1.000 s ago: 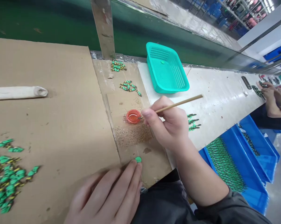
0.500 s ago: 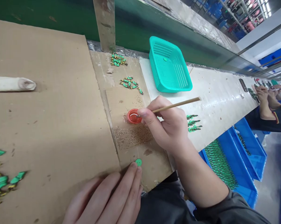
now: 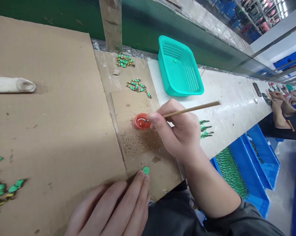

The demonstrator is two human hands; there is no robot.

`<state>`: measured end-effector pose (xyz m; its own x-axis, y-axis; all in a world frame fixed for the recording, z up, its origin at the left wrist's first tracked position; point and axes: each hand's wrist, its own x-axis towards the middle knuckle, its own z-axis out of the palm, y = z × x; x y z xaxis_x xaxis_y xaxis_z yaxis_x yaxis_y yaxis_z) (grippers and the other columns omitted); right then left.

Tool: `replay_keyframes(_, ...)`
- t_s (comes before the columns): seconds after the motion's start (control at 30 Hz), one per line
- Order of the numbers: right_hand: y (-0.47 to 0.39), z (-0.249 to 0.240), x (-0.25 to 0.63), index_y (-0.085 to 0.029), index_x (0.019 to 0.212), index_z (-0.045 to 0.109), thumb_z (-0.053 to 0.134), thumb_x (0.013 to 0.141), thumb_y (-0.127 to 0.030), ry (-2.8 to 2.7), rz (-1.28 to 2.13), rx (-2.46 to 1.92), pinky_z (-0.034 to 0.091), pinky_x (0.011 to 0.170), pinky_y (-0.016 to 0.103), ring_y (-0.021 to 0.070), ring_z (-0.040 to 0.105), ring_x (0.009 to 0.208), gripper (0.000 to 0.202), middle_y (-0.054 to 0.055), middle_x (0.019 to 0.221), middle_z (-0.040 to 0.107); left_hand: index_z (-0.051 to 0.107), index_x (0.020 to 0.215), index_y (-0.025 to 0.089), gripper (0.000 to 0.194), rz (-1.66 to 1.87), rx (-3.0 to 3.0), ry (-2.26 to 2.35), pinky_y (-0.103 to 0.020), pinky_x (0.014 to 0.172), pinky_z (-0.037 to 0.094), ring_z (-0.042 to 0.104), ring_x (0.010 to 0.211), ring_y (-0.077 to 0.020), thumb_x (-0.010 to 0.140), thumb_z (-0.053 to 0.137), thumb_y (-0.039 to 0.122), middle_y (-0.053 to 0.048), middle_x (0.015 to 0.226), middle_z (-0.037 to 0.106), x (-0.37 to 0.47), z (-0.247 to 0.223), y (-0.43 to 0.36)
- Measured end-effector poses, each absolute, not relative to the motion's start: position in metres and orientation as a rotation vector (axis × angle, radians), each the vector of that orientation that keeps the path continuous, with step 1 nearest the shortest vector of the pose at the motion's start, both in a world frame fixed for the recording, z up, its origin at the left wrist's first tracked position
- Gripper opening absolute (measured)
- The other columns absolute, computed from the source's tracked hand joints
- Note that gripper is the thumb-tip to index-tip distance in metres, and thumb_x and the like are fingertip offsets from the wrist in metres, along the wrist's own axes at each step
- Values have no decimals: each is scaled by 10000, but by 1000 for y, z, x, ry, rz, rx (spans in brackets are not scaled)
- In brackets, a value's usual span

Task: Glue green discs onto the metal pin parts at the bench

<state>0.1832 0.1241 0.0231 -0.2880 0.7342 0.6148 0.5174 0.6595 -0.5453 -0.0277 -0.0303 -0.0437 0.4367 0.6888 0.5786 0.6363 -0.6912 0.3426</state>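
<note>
Our right hand [image 3: 179,131] is pinched on a thin wooden stick [image 3: 192,109], tip down in the small red cap [image 3: 141,121], which holds a shallow film of clear liquid, probably glue. So we read this as the loading step: stick being wetted, nothing applied yet.

Our left hand [image 3: 113,209] lies flat on the cardboard [image 3: 52,108], fingers together, fingertips touching the edge of a green round disc [image 3: 145,170] and pinning it in place. Holds nothing. The disc face looks bare, so the dab is not yet done.

Likely finished: small groups of green-and-gold pieces [image 3: 137,86] farther up the board, and three green pieces [image 3: 205,127] in a row on the white bench just right of our hand. Likely pending: the loose pile of green pieces [image 3: 0,190] at the left edge.

Containers:
- teal mesh basket [image 3: 179,67]: one small green disc inside, otherwise bare.
- blue bins [image 3: 239,170] below the bench edge: near one has a dense layer of green pieces; far one a thinner strip.

A rolled paper tube [image 3: 12,84] lies well left. Another person's hands [image 3: 277,101] work far right.
</note>
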Motion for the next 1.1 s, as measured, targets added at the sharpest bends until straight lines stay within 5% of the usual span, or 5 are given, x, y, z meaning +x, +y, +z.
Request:
replay_keyframes(0.23, 75, 21, 191, -272, 1017, 629, 678, 1196, -287, -1808, 312, -955, 622, 665, 361, 167, 710, 731, 185, -15, 846, 690, 811, 1423, 188, 340, 1044, 2585, 1214, -516, 1200, 483, 731, 1182, -293, 1114, 714, 293, -48, 1531, 806, -31, -37, -30)
replay_keyframes(0.9, 36, -7, 190, -218, 1004, 667, 728, 1128, -170, -1817, 329, -962, 647, 679, 320, 168, 723, 726, 146, 23, 842, 748, 809, 1448, 298, 369, 932, 2581, 1238, -487, 1221, 512, 735, 1292, -296, 1094, 707, 303, -64, 1523, 792, -34, -35, -34)
replay_keyframes(1.1, 33, -7, 190, -199, 964, 659, 671, 1132, -151, -1765, 249, -847, 588, 561, 315, 167, 674, 628, 175, 14, 759, 702, 796, 1470, 305, 392, 903, 2585, 1218, -493, 1209, 518, 735, 1294, -293, 1094, 686, 294, -47, 1578, 770, -34, -34, -33)
